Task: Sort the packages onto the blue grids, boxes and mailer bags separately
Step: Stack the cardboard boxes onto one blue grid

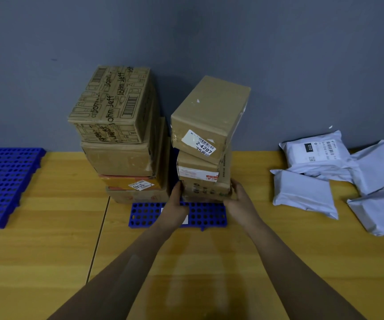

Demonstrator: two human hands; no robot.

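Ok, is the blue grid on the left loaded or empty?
Empty, as far as the view shows: the left blue grid shows only bare holes, with nothing resting on it. Its left part runs out of the frame, so that part cannot be told.
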